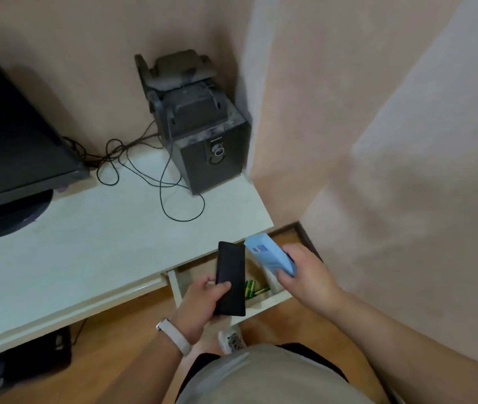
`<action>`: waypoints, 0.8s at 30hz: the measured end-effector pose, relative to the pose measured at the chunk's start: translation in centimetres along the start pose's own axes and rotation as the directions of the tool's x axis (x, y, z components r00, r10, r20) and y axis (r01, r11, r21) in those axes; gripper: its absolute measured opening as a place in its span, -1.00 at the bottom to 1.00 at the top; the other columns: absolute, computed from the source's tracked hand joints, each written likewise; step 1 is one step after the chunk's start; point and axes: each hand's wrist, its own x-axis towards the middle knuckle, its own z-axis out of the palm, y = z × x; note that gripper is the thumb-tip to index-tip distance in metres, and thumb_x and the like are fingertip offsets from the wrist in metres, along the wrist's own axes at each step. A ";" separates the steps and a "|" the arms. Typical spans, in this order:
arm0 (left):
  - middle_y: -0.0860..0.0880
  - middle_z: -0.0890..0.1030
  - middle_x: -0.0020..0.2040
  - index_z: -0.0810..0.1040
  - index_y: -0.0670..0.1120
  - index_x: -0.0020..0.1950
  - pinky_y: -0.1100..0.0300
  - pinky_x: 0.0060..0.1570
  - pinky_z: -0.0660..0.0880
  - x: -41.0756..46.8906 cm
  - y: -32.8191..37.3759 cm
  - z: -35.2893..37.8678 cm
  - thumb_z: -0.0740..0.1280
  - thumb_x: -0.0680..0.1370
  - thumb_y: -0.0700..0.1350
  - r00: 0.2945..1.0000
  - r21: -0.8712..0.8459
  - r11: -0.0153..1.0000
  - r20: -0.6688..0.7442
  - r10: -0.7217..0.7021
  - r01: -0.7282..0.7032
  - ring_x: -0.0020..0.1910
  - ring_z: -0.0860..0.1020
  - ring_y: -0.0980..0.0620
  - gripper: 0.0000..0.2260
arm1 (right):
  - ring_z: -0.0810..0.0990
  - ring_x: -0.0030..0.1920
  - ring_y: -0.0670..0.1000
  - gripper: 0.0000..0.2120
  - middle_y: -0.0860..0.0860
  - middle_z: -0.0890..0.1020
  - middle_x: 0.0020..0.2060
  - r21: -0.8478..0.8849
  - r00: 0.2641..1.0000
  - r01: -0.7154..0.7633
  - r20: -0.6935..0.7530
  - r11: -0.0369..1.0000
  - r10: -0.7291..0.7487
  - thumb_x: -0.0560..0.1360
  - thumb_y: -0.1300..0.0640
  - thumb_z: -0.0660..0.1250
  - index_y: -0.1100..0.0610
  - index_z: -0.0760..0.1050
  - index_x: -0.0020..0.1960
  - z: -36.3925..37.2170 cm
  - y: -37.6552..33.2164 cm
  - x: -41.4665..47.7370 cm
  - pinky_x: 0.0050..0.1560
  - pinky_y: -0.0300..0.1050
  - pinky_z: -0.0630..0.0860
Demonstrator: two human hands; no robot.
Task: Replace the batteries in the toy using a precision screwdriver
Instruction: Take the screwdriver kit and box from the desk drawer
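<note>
My left hand [200, 304] grips a flat black rectangular case [230, 277] by its lower end, held upright over an open drawer [272, 300]. My right hand [305, 272] holds a light blue box-shaped object [267, 252] with a small label on top, just right of the black case. Green batteries [254, 290] lie inside the drawer, partly hidden behind the black case. What each held object is cannot be told for sure.
A white desk [101, 246] carries a dark monitor [13, 147] at the left, a black speaker [211, 150] with gear stacked on it at the back, and loose black cables [144, 176]. A wall corner stands close on the right. Wood floor lies below.
</note>
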 end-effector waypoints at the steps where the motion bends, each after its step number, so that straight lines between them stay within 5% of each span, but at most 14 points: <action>1: -0.22 0.69 -0.05 0.49 -0.15 0.06 0.01 -0.24 0.60 -0.3 0.6 0.4 0.37 0.56 -0.15 1.000 -0.003 1.000 0.015 0.017 -0.017 -0.13 0.69 -0.15 -0.86 | 0.44 -0.14 -0.10 -0.76 -0.09 0.47 -0.08 0.031 0.999 -0.023 -0.026 0.999 0.024 0.48 0.06 0.36 0.03 0.46 0.13 -0.6 0.0 -0.5 -0.30 -0.35 0.30; 7: -0.20 0.69 -0.03 0.49 -0.12 0.07 -0.06 -0.12 0.58 -2.2 2.2 3.5 0.36 0.57 -0.16 0.985 0.029 0.994 0.137 0.104 -0.108 -0.13 0.68 -0.12 -0.88 | 0.53 -0.10 -0.09 -0.80 -0.09 0.56 -0.05 0.278 0.969 -0.144 -0.156 0.950 0.193 0.47 0.10 0.37 -0.05 0.42 0.05 -3.0 0.9 -5.3 -0.23 -0.38 0.37; 13: -0.03 0.70 -0.21 0.43 -0.13 0.14 0.28 -0.48 0.48 -6.9 1.4 8.5 0.33 0.58 -0.17 0.942 0.090 0.983 0.309 0.127 -0.162 -0.32 0.66 0.09 -0.83 | 0.63 -0.03 -0.12 -0.77 -0.17 0.63 -0.01 0.557 0.879 -0.228 -0.234 0.798 0.415 0.44 0.06 0.38 -0.14 0.43 0.05 -3.3 2.7 -14.0 -0.10 -0.18 0.58; 17: -0.09 0.68 -0.13 0.44 -0.08 0.01 0.24 -0.44 0.49 -10.7 -1.2 11.6 0.33 0.58 -0.16 0.919 0.184 0.961 0.375 0.124 -0.205 -0.28 0.66 0.06 -0.92 | 0.65 -0.08 -0.14 -0.76 -0.18 0.64 -0.05 0.647 0.790 -0.272 -0.271 0.712 0.549 0.43 0.05 0.39 -0.13 0.45 0.07 -2.9 4.0 -21.5 -0.04 -0.01 0.63; 24: -0.15 0.66 0.00 0.46 -0.05 0.03 0.17 -0.40 0.47 -16.0 -6.2 16.7 0.35 0.57 -0.16 0.856 0.259 0.929 0.506 0.102 -0.264 -0.13 0.63 -0.09 -0.91 | 0.58 -0.17 -0.29 -0.76 -0.21 0.61 -0.15 0.756 0.556 -0.299 -0.357 0.582 0.750 0.47 0.14 0.41 -0.12 0.44 0.02 -1.9 3.9 -35.3 -0.10 -0.21 0.55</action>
